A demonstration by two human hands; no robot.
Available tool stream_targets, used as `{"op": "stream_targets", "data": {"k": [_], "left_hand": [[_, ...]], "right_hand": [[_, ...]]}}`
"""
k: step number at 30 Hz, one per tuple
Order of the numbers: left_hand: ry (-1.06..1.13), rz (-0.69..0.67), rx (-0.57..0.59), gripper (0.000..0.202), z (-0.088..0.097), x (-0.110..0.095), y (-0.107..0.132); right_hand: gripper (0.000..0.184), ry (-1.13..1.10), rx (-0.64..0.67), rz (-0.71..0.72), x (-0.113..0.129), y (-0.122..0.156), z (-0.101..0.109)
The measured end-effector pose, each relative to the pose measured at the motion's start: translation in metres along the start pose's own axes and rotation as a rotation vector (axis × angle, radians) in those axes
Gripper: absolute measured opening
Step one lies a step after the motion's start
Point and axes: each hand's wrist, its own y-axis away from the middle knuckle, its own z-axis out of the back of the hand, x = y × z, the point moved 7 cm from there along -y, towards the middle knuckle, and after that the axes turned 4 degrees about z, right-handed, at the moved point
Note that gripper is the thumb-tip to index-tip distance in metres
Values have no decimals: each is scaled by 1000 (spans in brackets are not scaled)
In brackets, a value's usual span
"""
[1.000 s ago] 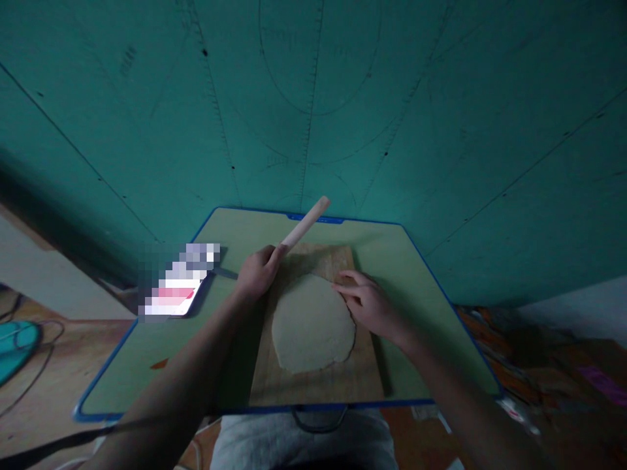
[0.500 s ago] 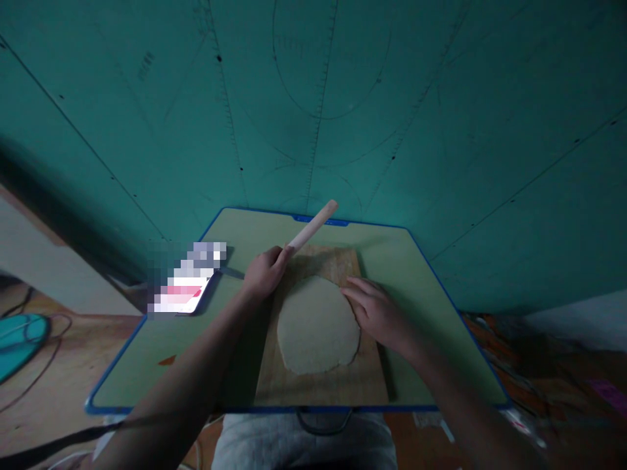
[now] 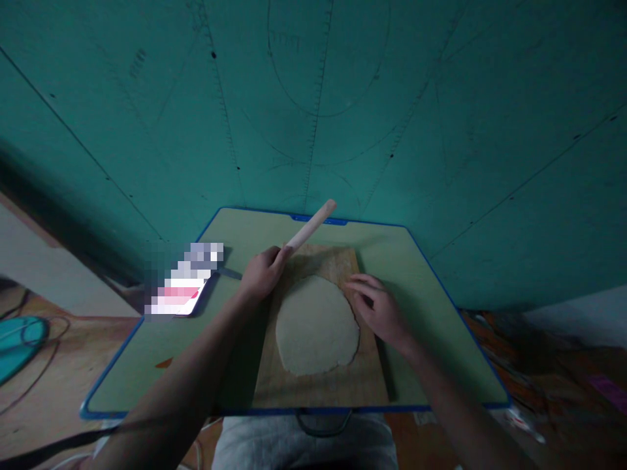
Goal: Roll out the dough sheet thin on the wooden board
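Observation:
A flattened round sheet of dough lies on a wooden board, its edge slightly uneven at the lower right. My left hand is wrapped round the near end of a pale wooden rolling pin, which slants up and away to the right over the board's far edge. Just right of the dough, my right hand rests over the board's right side. It holds nothing; its fingers are loosely bent and apart, with the fingertips close to the dough's upper right edge.
The board sits on a small light-green table with blue edging, against a green wall. On the table's left stands a phone-like screen, partly blurred out. A small orange triangle is at the left. Cables lie on the floor.
My right hand has pulled back slightly from the dough's edge, and its fingers have curled more. My left hand and the rolling pin stay nearly the same. The view has shifted a little.

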Motion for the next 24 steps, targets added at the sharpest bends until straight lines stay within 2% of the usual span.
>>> {"op": "stream_targets", "data": {"k": [7, 11, 17, 24], "left_hand": [[5, 6, 6, 49, 1, -1, 1], [4, 2, 3, 48, 2, -2, 2], [-8, 20, -1, 46, 2, -1, 1], [2, -13, -4, 46, 1, -2, 1]], "right_hand": [[33, 76, 16, 73, 7, 2, 0], [37, 227, 88, 140, 17, 3, -1], [39, 434, 145, 131, 28, 1, 2], [43, 394, 159, 118, 24, -4, 0]]}}
